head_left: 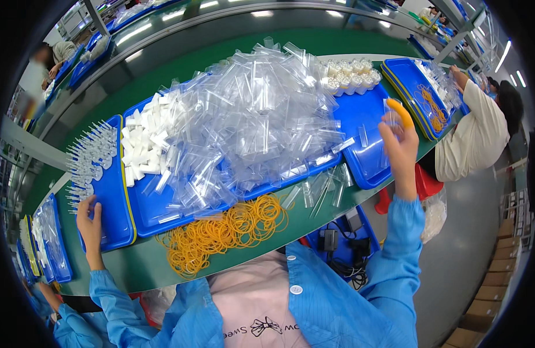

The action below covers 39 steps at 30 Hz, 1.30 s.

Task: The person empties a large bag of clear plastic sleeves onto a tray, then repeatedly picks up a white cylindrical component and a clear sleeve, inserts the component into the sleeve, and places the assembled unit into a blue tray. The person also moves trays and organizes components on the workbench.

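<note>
At the left, my left hand (90,225) is over the near edge of a blue tray (112,220), with its fingers parted beside thin white plastic stems with clear ends (90,156). My right hand (399,142) is raised over the right blue tray (360,165), a yellow finger cot (399,112) on one finger. A clear plastic sleeve (386,107) shows at its bent fingertips and seems pinched there. Between my hands, a large heap of clear plastic sleeves (261,116) covers most of the middle tray, with white short tubes (145,136) at its left.
Yellow rubber bands (221,232) lie along the green table's near edge, with loose clear sleeves (322,188) beside them. Bundled white-topped pieces (351,76) stand at the back right. A co-worker's sleeve (473,136) is near another tray of bands (415,95). Below is a bin with cables (343,243).
</note>
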Available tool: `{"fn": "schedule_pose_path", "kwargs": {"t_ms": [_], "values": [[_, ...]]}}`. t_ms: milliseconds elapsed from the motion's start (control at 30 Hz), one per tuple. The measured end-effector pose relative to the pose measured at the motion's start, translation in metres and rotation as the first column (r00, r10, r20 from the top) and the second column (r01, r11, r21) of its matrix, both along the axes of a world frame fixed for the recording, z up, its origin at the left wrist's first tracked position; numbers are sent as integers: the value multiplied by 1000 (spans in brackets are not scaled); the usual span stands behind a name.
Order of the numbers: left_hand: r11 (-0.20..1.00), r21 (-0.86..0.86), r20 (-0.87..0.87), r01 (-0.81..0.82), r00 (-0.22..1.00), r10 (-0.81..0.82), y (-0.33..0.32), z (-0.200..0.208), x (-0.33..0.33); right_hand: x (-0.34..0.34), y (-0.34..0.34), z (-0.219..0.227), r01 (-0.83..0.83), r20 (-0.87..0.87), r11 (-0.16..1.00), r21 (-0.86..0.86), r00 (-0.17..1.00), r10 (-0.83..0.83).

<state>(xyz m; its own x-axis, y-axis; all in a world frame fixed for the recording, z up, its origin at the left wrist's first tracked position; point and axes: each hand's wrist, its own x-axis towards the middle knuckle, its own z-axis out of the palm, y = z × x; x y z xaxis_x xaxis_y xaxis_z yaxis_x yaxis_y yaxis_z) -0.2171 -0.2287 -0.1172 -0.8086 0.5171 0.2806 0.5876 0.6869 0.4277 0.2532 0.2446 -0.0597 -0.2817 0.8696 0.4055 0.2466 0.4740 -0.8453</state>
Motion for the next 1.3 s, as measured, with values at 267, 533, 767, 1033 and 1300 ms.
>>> {"fn": "schedule_pose_path", "kwargs": {"t_ms": [267,533,767,1033,1300], "values": [[873,172,-253,457,877,-409,96,77,125,-49,-133,-36,-664,602,491,564,738,306],[437,19,-334,899,418,-845,137,62,195,-72,-137,-56,-704,593,550,450,696,405],[482,74,-287,873,482,-828,133,54,194,-25,-101,-26,-234,272,905,355,952,140],[540,139,-278,830,556,-783,126,54,190,47,1,-22,39,634,982,186,758,-150],[65,-179,-338,982,0,-941,192,37,263,-8,6,-46,-236,451,971,36,871,195]]}}
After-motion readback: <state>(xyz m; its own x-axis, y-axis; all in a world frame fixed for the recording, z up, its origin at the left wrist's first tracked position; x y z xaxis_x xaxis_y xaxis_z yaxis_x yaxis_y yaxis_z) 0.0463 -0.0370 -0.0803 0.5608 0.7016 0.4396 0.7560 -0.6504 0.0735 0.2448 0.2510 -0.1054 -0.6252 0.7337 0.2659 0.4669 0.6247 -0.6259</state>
